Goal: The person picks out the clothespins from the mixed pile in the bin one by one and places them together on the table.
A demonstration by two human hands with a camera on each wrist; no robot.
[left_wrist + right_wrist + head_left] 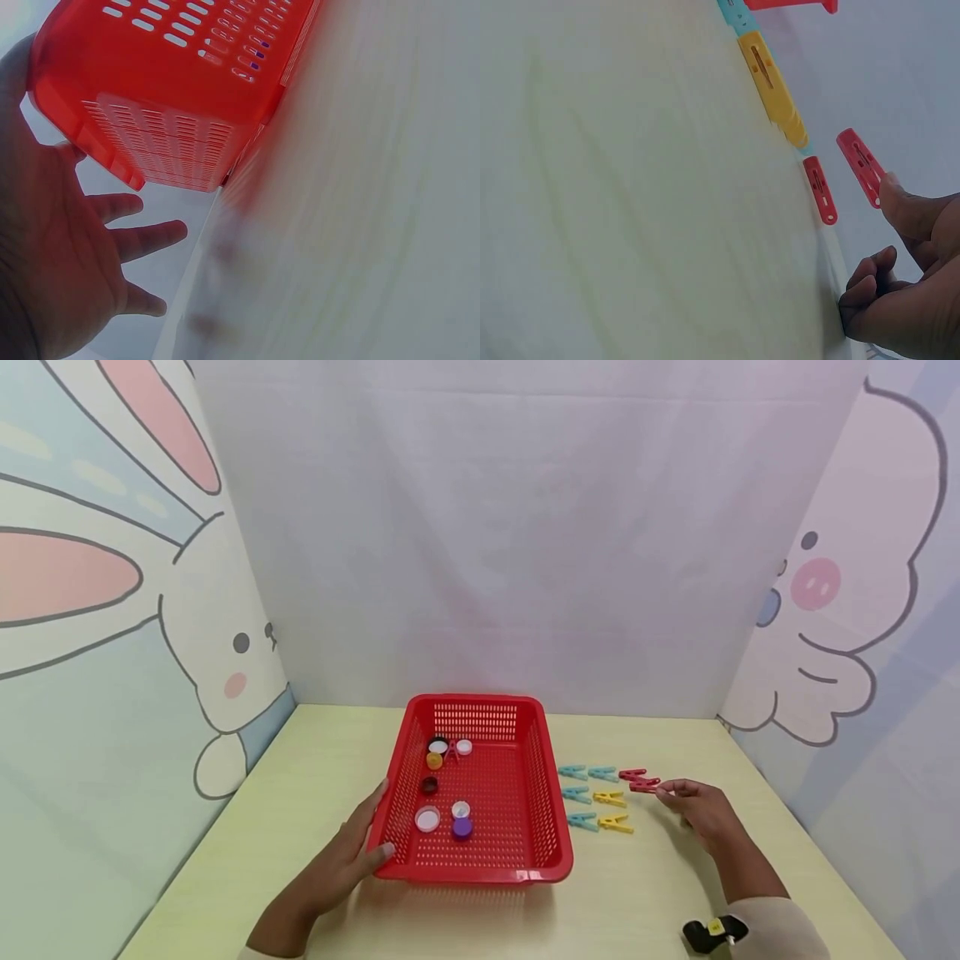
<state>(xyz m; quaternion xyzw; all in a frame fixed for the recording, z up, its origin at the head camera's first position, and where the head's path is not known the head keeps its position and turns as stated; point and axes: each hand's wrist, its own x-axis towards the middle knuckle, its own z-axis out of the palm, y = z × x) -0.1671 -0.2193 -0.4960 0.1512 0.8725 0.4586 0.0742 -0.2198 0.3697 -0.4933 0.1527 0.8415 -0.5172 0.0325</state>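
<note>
A red plastic basket (551, 793) stands on the table, with several bottle caps, one of them a purple cap (462, 828), and a red clothespin (452, 752) inside. My left hand (347, 852) grips its left rim near the front corner; in the left wrist view the other fingers spread out below the rim. Between thumb and fingertips, my right hand (701, 810) pinches another red clothespin (861, 166), raised off the table. Close beside it a red clothespin (820, 190) lies on the table. Blue clothespins (576, 794) and yellow clothespins (615, 823) lie in rows right of the basket.
A black device with a yellow label (714, 933) is worn at the right wrist. The pale yellow table (337, 752) meets a white back wall (510, 543). Printed side panels stand left and right, one with a rabbit (217, 635).
</note>
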